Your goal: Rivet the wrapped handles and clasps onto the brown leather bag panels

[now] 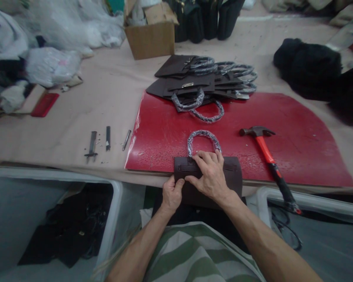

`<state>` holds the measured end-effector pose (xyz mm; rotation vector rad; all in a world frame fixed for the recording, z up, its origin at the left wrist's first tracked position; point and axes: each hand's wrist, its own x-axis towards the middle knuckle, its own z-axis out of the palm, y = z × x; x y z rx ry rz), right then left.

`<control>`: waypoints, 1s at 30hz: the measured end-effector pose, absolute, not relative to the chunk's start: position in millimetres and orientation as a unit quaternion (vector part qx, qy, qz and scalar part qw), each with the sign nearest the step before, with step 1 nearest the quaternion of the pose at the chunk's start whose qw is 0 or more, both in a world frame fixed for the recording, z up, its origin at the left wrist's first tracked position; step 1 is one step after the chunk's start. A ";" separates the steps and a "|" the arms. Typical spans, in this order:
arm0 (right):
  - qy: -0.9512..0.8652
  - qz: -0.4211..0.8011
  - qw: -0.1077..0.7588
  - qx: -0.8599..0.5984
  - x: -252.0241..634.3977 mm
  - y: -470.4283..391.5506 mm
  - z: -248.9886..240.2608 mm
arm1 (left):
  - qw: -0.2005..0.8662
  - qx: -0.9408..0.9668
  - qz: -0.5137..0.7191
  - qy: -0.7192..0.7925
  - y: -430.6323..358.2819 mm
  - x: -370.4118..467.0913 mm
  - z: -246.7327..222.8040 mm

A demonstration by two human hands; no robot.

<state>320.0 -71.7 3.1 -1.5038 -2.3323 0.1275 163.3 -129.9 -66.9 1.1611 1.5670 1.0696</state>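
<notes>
A dark brown bag panel (233,178) bends over the table's front edge and hangs down towards my lap. Its plastic-wrapped handle (204,134) arches away from me on the red board. My left hand (172,194) pinches the panel's left side, thumb on top and the other fingers partly hidden. Across the panel lies my right hand (210,174), its bent fingers at the top edge by the handle's right base and its thumb pressing near the left thumb. What is under the right palm is hidden.
A claw hammer (264,150) rests on the red board (297,137), handle overhanging the front edge. Several brown bag panels (176,84) are piled behind. Small metal tools (108,138) lie left. A cardboard box (150,41) stands behind; bins (116,199) flank me below.
</notes>
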 end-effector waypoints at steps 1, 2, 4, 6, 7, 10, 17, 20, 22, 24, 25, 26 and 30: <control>-0.826 0.045 0.185 -0.530 320.0 -71.5 2.7 | 0.441 0.469 0.430 0.633 -129.3 163.3 -67.4; -0.826 0.045 0.190 -0.528 320.1 -71.3 2.4 | 0.439 0.469 0.428 0.635 -128.8 163.2 -67.8; -0.826 0.046 0.198 -0.526 320.6 -70.7 1.7 | 0.438 0.471 0.425 0.637 -128.3 162.8 -68.3; -0.824 0.049 0.206 -0.525 320.9 -70.2 1.5 | 0.445 0.473 0.422 0.632 -128.1 162.3 -68.5; -0.823 0.052 0.210 -0.525 320.7 -70.0 1.6 | 0.448 0.473 0.422 0.630 -128.0 162.0 -68.5; -0.818 0.065 0.215 -0.529 319.4 -70.0 3.4 | 0.451 0.470 0.425 0.628 -128.3 161.2 -66.1; -0.813 0.098 0.218 -0.531 319.3 -69.4 7.2 | 0.520 0.383 0.471 0.600 -133.1 162.4 -41.8; -0.819 0.103 0.235 -0.513 323.1 -68.4 5.5 | 0.540 0.335 0.505 0.584 -137.8 166.7 -33.3; -0.822 0.112 0.253 -0.498 326.1 -68.2 4.0 | 0.528 0.323 0.511 0.597 -140.1 169.1 -28.9; -0.820 0.119 0.270 -0.490 328.7 -68.5 2.9 | 0.529 0.307 0.522 0.594 -139.5 169.9 -22.9; -0.820 0.122 0.277 -0.487 329.6 -68.8 2.5 | 0.543 0.296 0.532 0.578 -137.3 169.5 -18.8; -0.820 0.124 0.281 -0.483 330.3 -69.1 2.3 | 0.567 0.283 0.541 0.553 -133.8 168.6 -13.9; -0.826 0.126 0.289 -0.468 330.4 -69.7 3.1 | 0.684 0.238 0.522 0.451 -111.8 163.8 5.9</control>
